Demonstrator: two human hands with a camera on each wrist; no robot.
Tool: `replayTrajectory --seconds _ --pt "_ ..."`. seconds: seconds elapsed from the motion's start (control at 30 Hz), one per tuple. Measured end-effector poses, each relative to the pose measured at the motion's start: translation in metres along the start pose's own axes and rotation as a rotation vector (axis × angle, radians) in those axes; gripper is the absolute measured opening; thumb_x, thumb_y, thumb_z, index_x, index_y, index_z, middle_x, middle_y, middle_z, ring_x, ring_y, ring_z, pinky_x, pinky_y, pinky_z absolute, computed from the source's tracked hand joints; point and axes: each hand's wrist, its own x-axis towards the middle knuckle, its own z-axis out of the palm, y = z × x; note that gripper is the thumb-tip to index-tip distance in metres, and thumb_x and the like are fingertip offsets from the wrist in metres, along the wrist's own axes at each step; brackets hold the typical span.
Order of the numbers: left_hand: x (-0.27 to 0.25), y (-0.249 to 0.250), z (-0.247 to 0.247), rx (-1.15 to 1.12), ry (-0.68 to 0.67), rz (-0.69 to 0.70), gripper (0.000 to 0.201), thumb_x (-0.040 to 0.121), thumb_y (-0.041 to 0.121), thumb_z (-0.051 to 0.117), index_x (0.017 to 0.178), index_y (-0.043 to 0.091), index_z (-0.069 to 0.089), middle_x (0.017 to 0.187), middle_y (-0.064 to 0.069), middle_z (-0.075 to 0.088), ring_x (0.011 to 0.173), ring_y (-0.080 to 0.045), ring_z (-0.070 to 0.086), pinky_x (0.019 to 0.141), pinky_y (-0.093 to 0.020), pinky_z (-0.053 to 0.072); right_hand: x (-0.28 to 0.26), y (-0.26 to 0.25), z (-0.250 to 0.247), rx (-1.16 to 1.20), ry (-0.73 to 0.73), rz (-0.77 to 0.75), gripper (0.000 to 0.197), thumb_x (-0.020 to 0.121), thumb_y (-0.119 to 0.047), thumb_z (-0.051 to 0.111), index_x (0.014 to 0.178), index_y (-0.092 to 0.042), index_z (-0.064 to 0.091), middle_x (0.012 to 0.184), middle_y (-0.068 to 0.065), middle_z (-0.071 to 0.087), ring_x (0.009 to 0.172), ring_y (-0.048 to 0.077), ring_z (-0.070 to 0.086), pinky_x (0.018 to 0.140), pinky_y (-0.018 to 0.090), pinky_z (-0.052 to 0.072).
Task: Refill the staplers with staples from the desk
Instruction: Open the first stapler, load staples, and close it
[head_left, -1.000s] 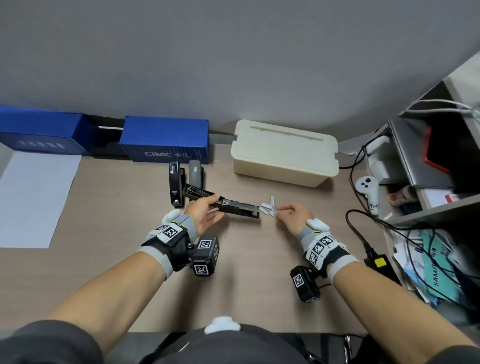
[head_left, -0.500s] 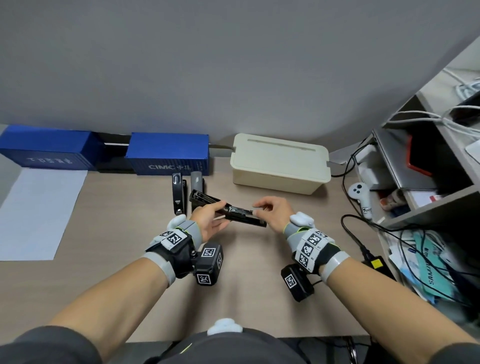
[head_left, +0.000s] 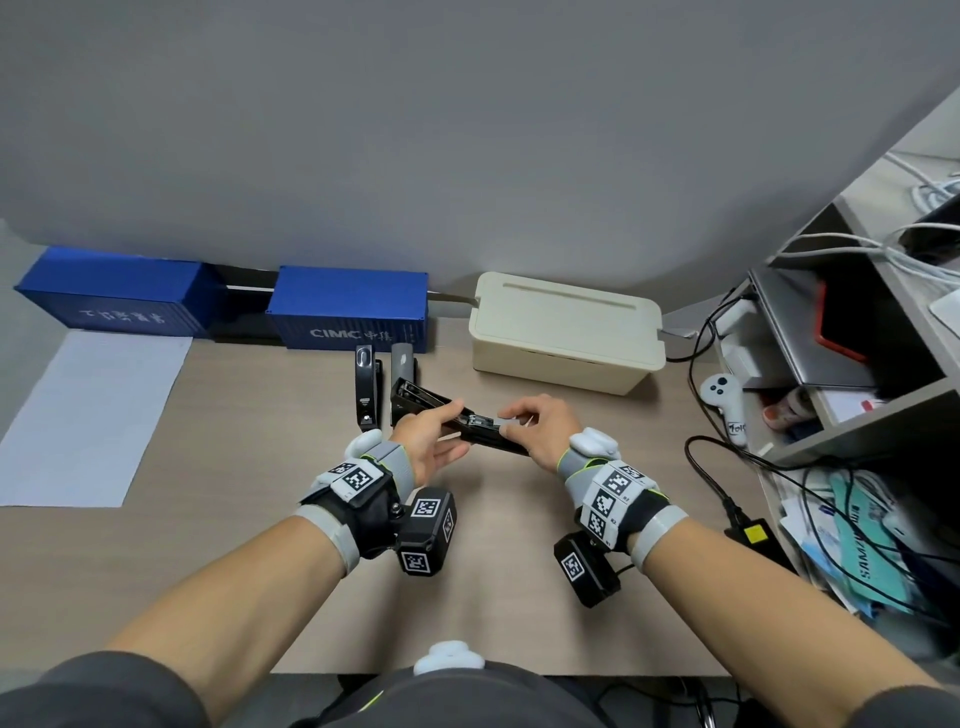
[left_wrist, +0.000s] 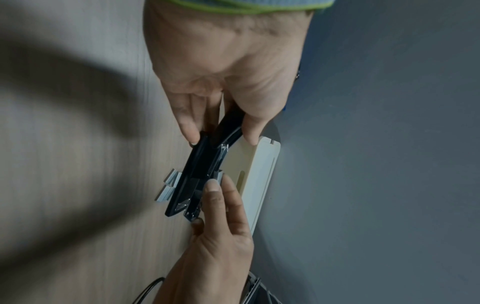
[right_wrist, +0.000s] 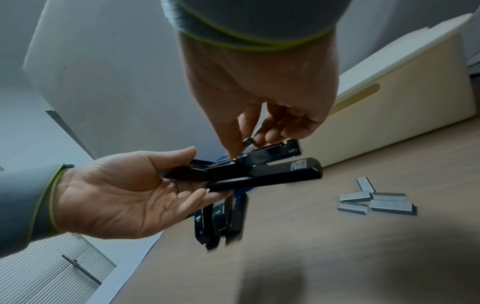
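A black stapler (head_left: 451, 415) is swung open and held above the desk by my left hand (head_left: 441, 431), thumb on top and fingers beneath (right_wrist: 197, 194). My right hand (head_left: 511, 418) pinches a short staple strip (right_wrist: 248, 140) right over the stapler's open channel (left_wrist: 200, 170). Several loose staple strips (right_wrist: 374, 199) lie on the desk to the right, also visible as a staple pile (left_wrist: 168, 187) in the left wrist view. Two more black staplers (head_left: 366, 387) lie side by side behind my left hand, seen again as desk staplers (right_wrist: 221, 216).
A cream lidded box (head_left: 566, 332) stands just behind the hands. Two blue container boxes (head_left: 353, 306) line the back wall, with a white sheet (head_left: 93, 415) at left. A shelf unit (head_left: 857, 364) with cables, a white controller (head_left: 724, 400) and a power adapter (head_left: 753, 532) crowd the right.
My right hand left the staple pile on the desk and moved left to the stapler with a strip pinched in its fingers. The left hand kept holding the open stapler.
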Motion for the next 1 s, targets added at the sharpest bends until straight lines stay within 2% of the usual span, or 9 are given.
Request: replayTrajectory --seconds 0.1,0.23,0.47,0.7,0.83,0.9,1.0 --pt "0.000 0.000 0.001 -0.005 0.010 0.004 0.049 0.090 0.027 0.071 0.131 0.004 0.058 0.124 -0.013 0.070 0.091 -0.026 0.072 0.056 -0.025 0.058 -0.001 -0.001 0.000 -0.013 -0.006 -0.004 0.017 0.074 -0.026 0.073 0.090 -0.030 0.074 0.081 -0.006 0.055 0.073 0.014 0.055 0.074 0.028 0.046" --pt "0.001 0.000 0.003 0.001 0.012 0.009 0.054 0.088 0.027 0.072 0.133 0.003 0.056 0.123 -0.013 0.070 0.092 -0.027 0.072 0.056 -0.025 0.058 -0.001 0.000 0.001 -0.022 0.000 -0.003 0.015 0.074 -0.026 0.073 0.088 -0.031 0.073 0.085 -0.002 0.058 0.076 0.017 0.056 0.070 0.027 0.043" --pt "0.004 -0.003 0.004 0.007 -0.002 -0.013 0.030 0.092 0.028 0.068 0.115 0.009 0.063 0.123 -0.013 0.070 0.091 -0.026 0.071 0.063 -0.027 0.058 -0.002 0.003 0.005 -0.036 0.019 -0.023 0.015 0.075 -0.026 0.073 0.089 -0.031 0.074 0.085 -0.002 0.055 0.079 0.017 0.055 0.070 0.026 0.039" --pt "0.011 -0.010 0.002 -0.080 0.009 -0.049 0.025 0.096 0.021 0.062 0.115 0.006 0.060 0.114 -0.016 0.069 0.091 -0.027 0.068 0.069 -0.030 0.055 0.006 0.000 0.006 -0.058 -0.049 -0.056 0.021 0.076 -0.031 0.074 0.096 -0.031 0.075 0.086 -0.004 0.052 0.080 0.016 0.053 0.072 0.027 0.041" --pt "0.017 -0.011 -0.001 -0.090 0.011 -0.082 0.013 0.097 0.021 0.060 0.100 0.008 0.061 0.101 -0.013 0.068 0.085 -0.025 0.066 0.070 -0.031 0.053 0.015 0.011 -0.007 0.074 -0.020 0.019 0.018 0.078 -0.023 0.065 0.090 -0.034 0.073 0.076 -0.008 0.059 0.069 0.011 0.054 0.071 0.028 0.047" --pt "0.021 -0.010 -0.005 -0.099 0.014 -0.102 0.016 0.097 0.022 0.060 0.107 0.009 0.061 0.108 -0.012 0.067 0.087 -0.025 0.067 0.068 -0.029 0.054 0.019 0.022 -0.018 0.147 0.022 0.091 0.016 0.081 -0.021 0.062 0.084 -0.033 0.072 0.068 -0.009 0.060 0.061 0.011 0.052 0.065 0.026 0.045" --pt "0.027 -0.012 -0.012 -0.121 0.076 -0.097 0.027 0.095 0.023 0.064 0.118 0.010 0.060 0.117 -0.011 0.066 0.091 -0.026 0.068 0.061 -0.028 0.056 0.027 0.050 -0.030 0.219 0.108 0.242 0.019 0.080 -0.016 0.063 0.073 -0.031 0.071 0.066 -0.006 0.064 0.061 0.016 0.053 0.067 0.031 0.048"
